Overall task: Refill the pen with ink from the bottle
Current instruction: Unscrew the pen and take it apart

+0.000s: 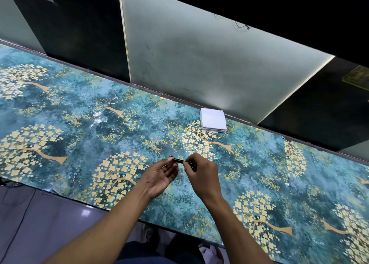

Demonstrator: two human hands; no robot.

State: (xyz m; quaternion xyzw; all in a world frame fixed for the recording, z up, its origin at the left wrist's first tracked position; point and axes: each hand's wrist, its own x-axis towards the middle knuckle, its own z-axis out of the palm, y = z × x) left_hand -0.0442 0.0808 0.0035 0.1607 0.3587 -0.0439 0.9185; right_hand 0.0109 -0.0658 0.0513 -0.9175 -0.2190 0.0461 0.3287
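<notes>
A thin dark pen is held level above the table between both my hands. My left hand pinches its left end with thumb and fingertips, palm turned up. My right hand is closed around its right part, which sticks out dark past my knuckles. No ink bottle shows anywhere in the view. Whether the pen is in one piece or two I cannot tell; my fingers hide the joint.
The table wears a teal cover printed with golden trees. A stack of white paper napkins lies at the far edge, beyond my hands. Dark and frosted wall panels rise behind the table. The near edge runs just below my forearms.
</notes>
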